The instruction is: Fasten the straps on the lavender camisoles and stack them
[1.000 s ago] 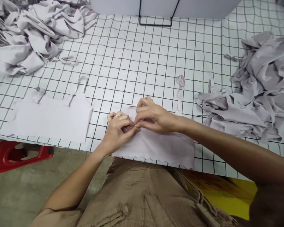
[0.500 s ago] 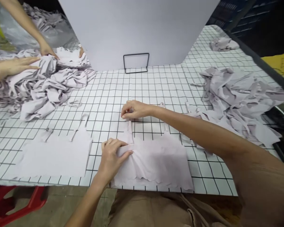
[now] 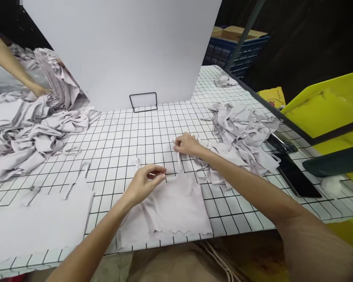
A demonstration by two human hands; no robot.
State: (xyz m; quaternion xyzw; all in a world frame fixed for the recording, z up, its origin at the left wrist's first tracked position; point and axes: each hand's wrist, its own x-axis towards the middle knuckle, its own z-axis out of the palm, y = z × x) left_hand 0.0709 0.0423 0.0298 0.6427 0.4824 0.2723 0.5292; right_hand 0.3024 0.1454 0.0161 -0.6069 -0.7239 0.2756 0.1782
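A pale camisole top (image 3: 179, 207) lies spread at the table's front edge, with creases on its left side. My right hand (image 3: 187, 144) pinches the upper end of its right shoulder strap (image 3: 179, 161), which stretches up from the top. Over the camisole's upper left part is my left hand (image 3: 144, 182), its thumb and fingers apart with nothing between them. Behind that hand, part of the left strap (image 3: 137, 162) shows. Another pale camisole (image 3: 47, 219) lies flat to the left, its straps loose on the table.
Heaps of pale garments lie at the left (image 3: 44, 133) and right (image 3: 241, 133) of the grid-patterned table (image 3: 114, 137). A white board (image 3: 120, 51) stands behind a black wire frame (image 3: 144, 102). A phone (image 3: 297, 176) lies at right. A co-worker's arm (image 3: 14, 62) reaches in at far left.
The view has swung right. My right hand has gone from the left strap to the right strap. My left hand has let go of the camisole's upper edge and opened.
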